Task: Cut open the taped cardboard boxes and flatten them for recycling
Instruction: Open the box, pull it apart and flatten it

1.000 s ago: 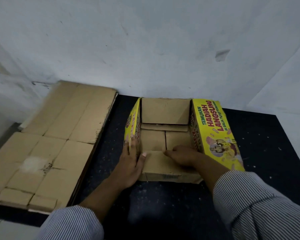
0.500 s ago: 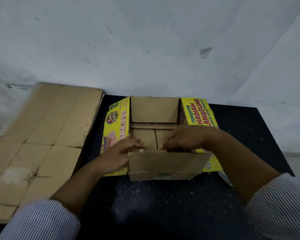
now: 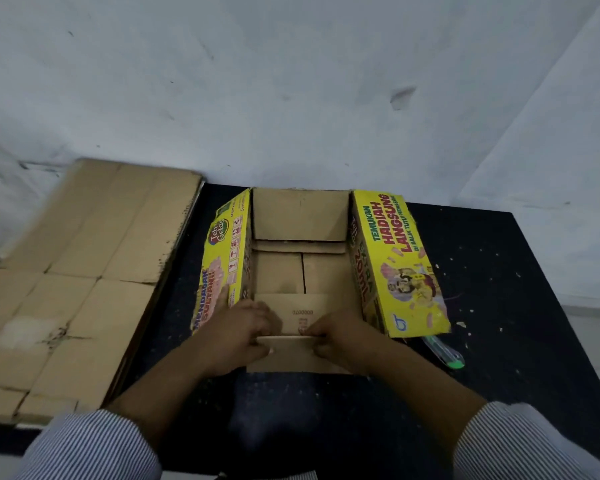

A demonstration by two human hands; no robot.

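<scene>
Head view:
- Open box [image 3: 300, 268]: upright at centre of dark table [image 3: 499, 306], top open, yellow printed side flaps splayed left and right, brown bottom panels visible inside
- Near flap [image 3: 293, 356]: folded along crease at box front edge
- Left hand [image 3: 236, 332]: fingers curled over crease, gripping near flap, left of centre
- Right hand [image 3: 340, 336]: fingers and thumb pinching same crease, right of centre; hands close together, not touching
- Flattened cardboard [image 3: 84, 271]: stacked left of table
- Green-tipped tool [image 3: 445, 353]: lying on table, just beside right flap corner
</scene>
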